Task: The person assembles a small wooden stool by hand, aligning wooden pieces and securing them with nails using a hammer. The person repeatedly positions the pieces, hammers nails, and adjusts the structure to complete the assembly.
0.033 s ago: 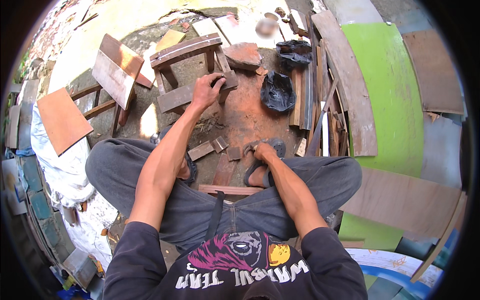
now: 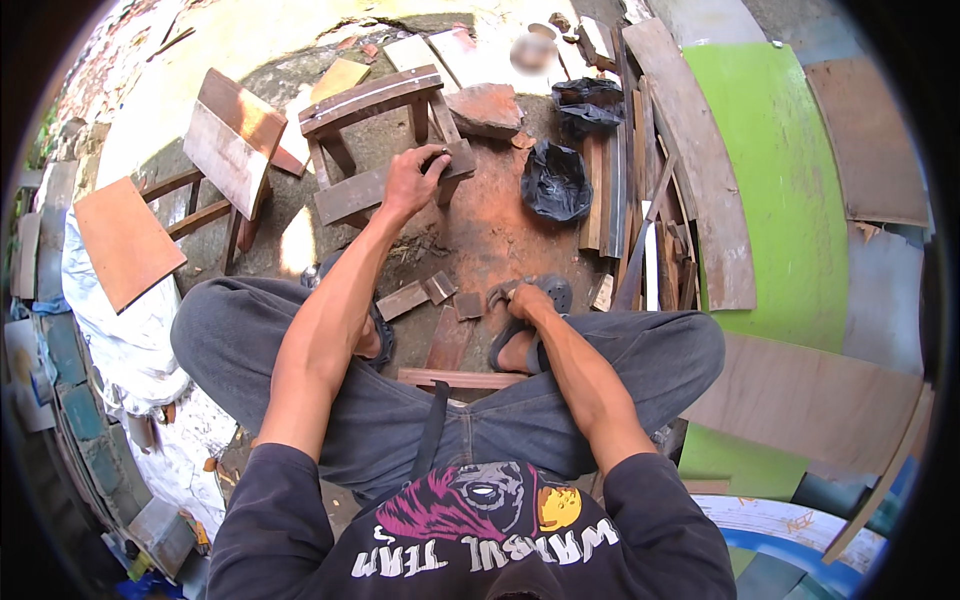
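Two bare hands are at work over a patch of reddish ground; the left hand [image 2: 413,180] reaches forward and closes its fingers over the lower rail of a small wooden stool frame [image 2: 385,135], which stands tilted just ahead of the person; the right hand [image 2: 527,301] is low, near the right foot in a dark sandal [image 2: 520,335], and its fingers curl around something small, but I cannot tell what it grips because the hand hides it; between the two feet lie several short wood offcuts [image 2: 425,295], close to each other, and a narrow wooden strip [image 2: 462,379] lies across just in front of the grey trousers; beyond the right hand a black plastic bag [image 2: 556,182] sits on the ground, and a second black bag [image 2: 588,102] is farther back beside it; a broken reddish stone slab [image 2: 484,108] rests just behind the stool frame; to the right of the bags a bundle of long wooden slats [image 2: 625,200] lies lengthwise, next to a long bent plank and a large green board [image 2: 800,200]; to the left, a brown plywood sheet [image 2: 125,240] lies flat, and another wooden frame [image 2: 225,160] with a board on it stands near the stool frame.
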Motion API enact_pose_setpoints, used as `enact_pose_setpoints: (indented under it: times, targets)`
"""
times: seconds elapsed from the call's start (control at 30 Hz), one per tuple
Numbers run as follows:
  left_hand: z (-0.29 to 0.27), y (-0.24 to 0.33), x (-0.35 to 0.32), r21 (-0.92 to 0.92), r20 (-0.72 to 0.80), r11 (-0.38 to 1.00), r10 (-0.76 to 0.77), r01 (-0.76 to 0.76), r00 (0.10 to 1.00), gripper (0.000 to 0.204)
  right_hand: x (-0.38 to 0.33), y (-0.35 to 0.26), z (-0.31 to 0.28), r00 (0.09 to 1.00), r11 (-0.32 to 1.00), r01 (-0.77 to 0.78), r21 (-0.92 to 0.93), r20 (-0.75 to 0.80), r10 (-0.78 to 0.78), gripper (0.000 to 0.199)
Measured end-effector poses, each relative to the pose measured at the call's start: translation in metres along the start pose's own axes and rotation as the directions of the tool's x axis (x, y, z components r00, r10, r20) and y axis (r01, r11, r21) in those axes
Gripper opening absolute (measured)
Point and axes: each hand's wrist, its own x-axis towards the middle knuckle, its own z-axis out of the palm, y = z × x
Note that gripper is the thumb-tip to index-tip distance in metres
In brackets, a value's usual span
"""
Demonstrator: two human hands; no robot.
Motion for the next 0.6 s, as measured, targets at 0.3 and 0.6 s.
enact_pose_setpoints:
  times: [0.3,0.6]
  targets:
    - [-0.001,0.003,0.006,0.065,-0.031,0.994,0.087,-0.085,0.996,0.021,0.008,0.002,0.004,0.995,0.997,0.075,-0.006,-0.063,-0.075,0.034]
    - [-0.003,0.006,0.004,0.083,-0.039,0.994,0.078,-0.075,0.996,0.022,-0.008,-0.006,-0.009,0.997,0.997,0.07,0.02,-0.022,-0.07,0.04]
